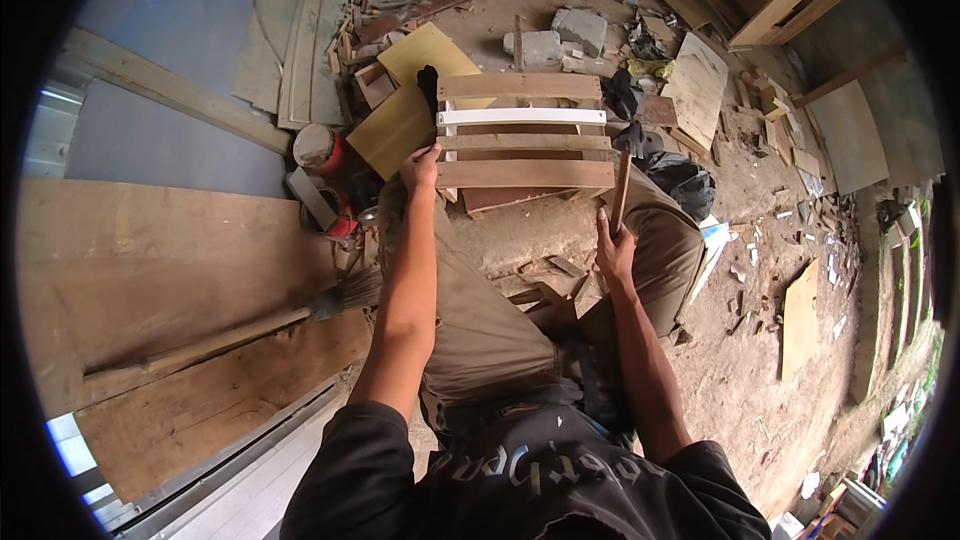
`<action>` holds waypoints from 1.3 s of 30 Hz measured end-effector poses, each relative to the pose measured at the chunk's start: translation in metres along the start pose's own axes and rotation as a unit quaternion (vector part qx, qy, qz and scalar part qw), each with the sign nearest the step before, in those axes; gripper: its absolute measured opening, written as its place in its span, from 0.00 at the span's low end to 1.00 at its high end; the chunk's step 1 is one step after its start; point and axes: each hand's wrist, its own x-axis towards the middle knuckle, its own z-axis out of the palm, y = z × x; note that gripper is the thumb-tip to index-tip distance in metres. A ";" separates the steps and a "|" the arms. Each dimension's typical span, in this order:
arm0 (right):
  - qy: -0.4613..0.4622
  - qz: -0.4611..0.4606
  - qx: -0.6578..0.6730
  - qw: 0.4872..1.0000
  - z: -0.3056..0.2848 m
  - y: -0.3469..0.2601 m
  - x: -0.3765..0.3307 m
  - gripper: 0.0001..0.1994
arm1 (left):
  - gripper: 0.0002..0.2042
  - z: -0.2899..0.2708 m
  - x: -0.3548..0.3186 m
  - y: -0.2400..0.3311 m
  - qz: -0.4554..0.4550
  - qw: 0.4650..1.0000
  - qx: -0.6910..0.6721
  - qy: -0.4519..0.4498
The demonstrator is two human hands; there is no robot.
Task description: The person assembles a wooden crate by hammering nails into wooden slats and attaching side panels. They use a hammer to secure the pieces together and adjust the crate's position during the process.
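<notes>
A small slatted wooden frame [525, 130] rests across my knees: brown slats with one white slat [520, 116] among them. My left hand [420, 168] grips the frame's near left corner. My right hand [613, 250] is closed around a wooden handle [621, 192] that rises toward the frame's right end; the tool's head is hidden behind the frame. A black piece [429, 85] sticks up at the frame's far left corner.
Wide plywood sheets [150, 270] lie to my left, with a broom [250, 325] across them. A red-and-white can [325, 155] and yellow boards [415, 100] sit near my left knee. Concrete lumps [560, 35], offcuts and boards [698, 85] litter the dirt floor ahead and right.
</notes>
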 end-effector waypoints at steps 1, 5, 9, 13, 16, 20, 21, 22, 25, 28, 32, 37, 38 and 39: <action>-0.002 -0.007 -0.020 1.000 -0.001 -0.001 -0.001 0.26 | 0.16 -0.001 0.003 0.000 0.003 1.000 0.010 0.001; 0.008 -0.056 -0.060 0.997 -0.001 -0.009 -0.005 0.26 | 0.16 -0.003 0.000 0.001 -0.004 1.000 0.027 -0.002; -0.026 -0.097 -0.085 0.991 -0.002 0.006 0.000 0.26 | 0.16 0.008 -0.005 0.004 -0.004 1.000 0.022 0.009; -0.055 -0.087 -0.189 0.977 0.016 -0.021 -0.019 0.27 | 0.16 -0.005 0.000 -0.001 0.023 1.000 0.020 0.000; -0.030 -0.102 -0.176 0.979 0.031 -0.043 -0.021 0.21 | 0.16 -0.002 0.001 0.004 0.032 0.999 0.035 0.001; 0.030 -0.165 -0.119 0.979 0.069 -0.060 -0.012 0.15 | 0.16 -0.002 -0.008 0.005 0.008 0.999 0.031 -0.005; 0.040 -0.170 -0.108 0.979 0.080 -0.060 -0.006 0.14 | 0.16 0.000 -0.006 0.006 0.011 1.000 0.028 -0.002; 0.058 -0.207 -0.093 0.972 0.092 -0.061 0.002 0.13 | 0.16 0.002 -0.004 0.007 0.018 0.999 0.027 -0.004; 0.064 -0.291 -0.104 0.949 0.112 -0.064 0.014 0.15 | 0.15 0.006 -0.003 0.007 0.039 0.999 0.022 -0.013; 0.024 -0.242 -0.185 0.952 0.118 -0.063 0.011 0.21 | 0.16 0.001 -0.003 0.002 0.045 0.998 0.021 -0.023; 0.035 -0.246 -0.317 0.915 0.108 -0.053 0.000 0.29 | 0.15 0.003 -0.005 -0.003 0.026 0.998 0.046 -0.018; 0.037 -0.264 -0.358 0.895 0.103 -0.050 -0.002 0.33 | 0.15 0.000 -0.001 -0.012 0.078 0.995 0.027 -0.052; 0.039 -0.264 -0.361 0.894 0.103 -0.051 -0.003 0.34 | 0.15 0.000 -0.003 -0.012 0.087 0.994 0.030 -0.050; 0.041 -0.264 -0.363 0.892 0.104 -0.053 -0.004 0.35 | 0.16 -0.001 -0.004 -0.011 0.097 0.994 0.034 -0.049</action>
